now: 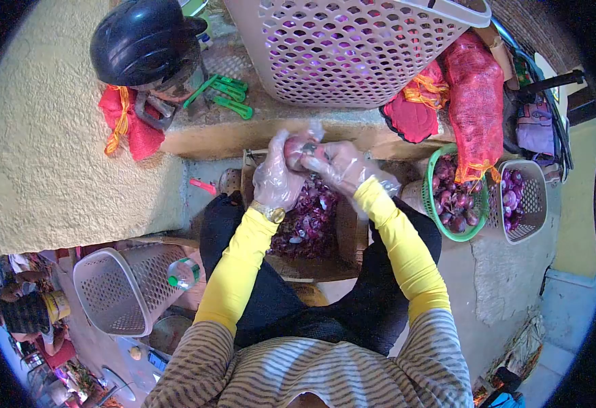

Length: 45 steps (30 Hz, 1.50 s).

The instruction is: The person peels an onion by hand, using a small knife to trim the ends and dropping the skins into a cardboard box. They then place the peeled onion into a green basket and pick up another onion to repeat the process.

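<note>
My left hand (276, 180), in a clear plastic glove, is closed around a red onion (294, 151). My right hand (339, 167), gloved the same way, presses against the onion's right side with its fingers closed. A small dark grey piece shows at its fingertips; I cannot make out what it is. Both hands are above a cardboard box (352, 248) between my knees. Inside the box lies a heap of purple onion skins (306, 221).
A large perforated basket (359, 61) stands on the ledge ahead, near green-handled tools (233, 98) and a black helmet (141, 44). At right are a green basket of onions (478, 228), a grey basket (533, 204) and a red mesh sack (473, 102). Another basket (118, 292) lies left.
</note>
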Tool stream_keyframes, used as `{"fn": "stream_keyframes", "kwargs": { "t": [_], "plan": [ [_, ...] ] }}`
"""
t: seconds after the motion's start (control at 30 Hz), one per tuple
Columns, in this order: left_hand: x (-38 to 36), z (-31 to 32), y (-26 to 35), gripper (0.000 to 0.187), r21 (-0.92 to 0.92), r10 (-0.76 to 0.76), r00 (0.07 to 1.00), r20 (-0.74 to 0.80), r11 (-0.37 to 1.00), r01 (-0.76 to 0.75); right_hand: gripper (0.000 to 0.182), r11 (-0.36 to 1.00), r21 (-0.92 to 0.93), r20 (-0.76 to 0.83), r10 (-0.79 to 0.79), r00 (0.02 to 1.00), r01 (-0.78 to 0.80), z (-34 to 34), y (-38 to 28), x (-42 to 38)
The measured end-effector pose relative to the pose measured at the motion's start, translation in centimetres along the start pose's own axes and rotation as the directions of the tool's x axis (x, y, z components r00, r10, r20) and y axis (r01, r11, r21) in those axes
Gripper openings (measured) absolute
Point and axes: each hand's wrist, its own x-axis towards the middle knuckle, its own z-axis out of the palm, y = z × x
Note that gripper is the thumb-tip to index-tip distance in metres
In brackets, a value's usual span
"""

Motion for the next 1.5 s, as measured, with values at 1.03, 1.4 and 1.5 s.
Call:
{"fn": "stream_keyframes", "kwargs": {
  "t": [1.03, 1.4, 1.5],
  "plan": [
    [1.5, -0.8, -1.9, 0.051, -0.217, -0.007, 0.98, -0.2, 0.976, -0.037, 0.063, 0.883, -0.469, -0.053, -0.019, 0.998, -0.008, 1.7, -1.0, -0.1],
    [1.0, -0.7, -1.5, 0.053, 0.399, 0.457, 0.89, 0.008, 0.814, -0.422, 0.062, 0.937, 0.346, -0.046, -0.039, 0.998, 0.052, 3.8, -0.9, -0.1],
    [0.1, 0.6, 0.4, 0.055, 0.038, 0.003, 1.0, -0.004, 0.999, -0.003, 0.061, 0.972, 0.237, 0.06, -0.004, 0.998, -0.011, 0.9, -0.3, 0.4]
  ]
}}
